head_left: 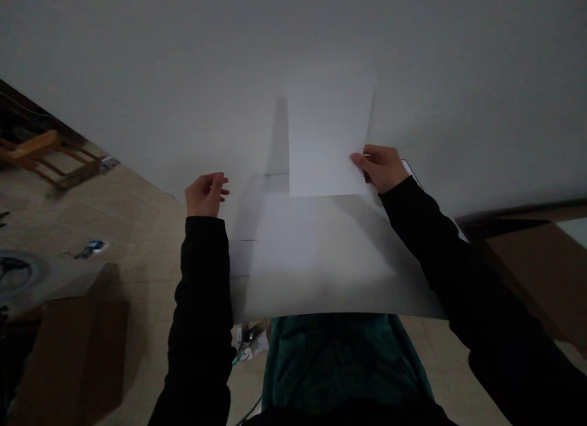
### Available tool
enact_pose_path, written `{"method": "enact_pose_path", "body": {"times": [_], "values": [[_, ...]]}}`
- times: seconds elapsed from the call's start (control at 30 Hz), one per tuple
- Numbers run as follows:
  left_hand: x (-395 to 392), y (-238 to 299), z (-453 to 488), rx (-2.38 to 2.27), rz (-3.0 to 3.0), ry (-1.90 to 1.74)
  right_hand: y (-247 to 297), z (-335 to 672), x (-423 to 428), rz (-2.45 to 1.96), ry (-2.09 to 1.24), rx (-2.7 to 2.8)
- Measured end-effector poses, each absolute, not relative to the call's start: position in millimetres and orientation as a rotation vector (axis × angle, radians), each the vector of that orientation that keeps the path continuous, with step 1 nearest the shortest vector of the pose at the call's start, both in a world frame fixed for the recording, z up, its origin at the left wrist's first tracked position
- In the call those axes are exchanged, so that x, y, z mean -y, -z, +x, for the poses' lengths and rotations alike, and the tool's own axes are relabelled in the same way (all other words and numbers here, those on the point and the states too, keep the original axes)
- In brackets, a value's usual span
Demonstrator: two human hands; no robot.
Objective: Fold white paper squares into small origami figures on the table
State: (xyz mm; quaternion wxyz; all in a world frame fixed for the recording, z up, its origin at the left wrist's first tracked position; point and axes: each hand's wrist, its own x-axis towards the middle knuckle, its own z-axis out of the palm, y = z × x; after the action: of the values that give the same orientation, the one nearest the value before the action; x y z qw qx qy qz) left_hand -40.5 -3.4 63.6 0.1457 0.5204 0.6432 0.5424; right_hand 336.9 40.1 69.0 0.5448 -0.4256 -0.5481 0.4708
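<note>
My right hand (383,168) pinches a white sheet of paper (328,132) by its lower right edge, thumb on the front and fingers behind. The sheet is raised, and its shadow falls on the white surface behind it. My left hand (205,194) hovers to the left, apart from the sheet, its fingers loosely bent with gaps between them and nothing visible in them. Below the raised sheet, more white paper (270,221) lies on the white tabletop (367,279). Its edges show as thin dark lines, and the raised sheet covers part of it.
A white wall (183,59) rises behind the table. A thin object with a dark edge (415,172) lies partly hidden by my right sleeve. Cardboard boxes stand at the right (541,273) and lower left (73,352). A wooden stool (46,151) is at far left.
</note>
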Motion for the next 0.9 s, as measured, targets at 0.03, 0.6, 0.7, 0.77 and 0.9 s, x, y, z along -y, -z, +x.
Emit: {"method": "enact_pose_path", "body": {"times": [0.03, 0.6, 0.7, 0.77, 0.9], "values": [[7, -70, -30, -1.659, 1.448, -1.49, -68, 333, -38, -1.002, -1.156, 1.308], [8, -38, 62, -1.267, 0.969, -1.516, -41, 282, -12, -0.55, -1.66, 1.095], [7, -31, 68, -1.256, 0.904, -1.489, -28, 269, -7, -0.505, -1.758, 1.098], [10, -26, 75, -1.258, 0.968, -1.393, -22, 265, -8, -0.511, -1.741, 1.068], [21, -21, 93, -1.2, 1.122, -1.23, -16, 264, -12, -0.598, -1.618, 0.967]]}}
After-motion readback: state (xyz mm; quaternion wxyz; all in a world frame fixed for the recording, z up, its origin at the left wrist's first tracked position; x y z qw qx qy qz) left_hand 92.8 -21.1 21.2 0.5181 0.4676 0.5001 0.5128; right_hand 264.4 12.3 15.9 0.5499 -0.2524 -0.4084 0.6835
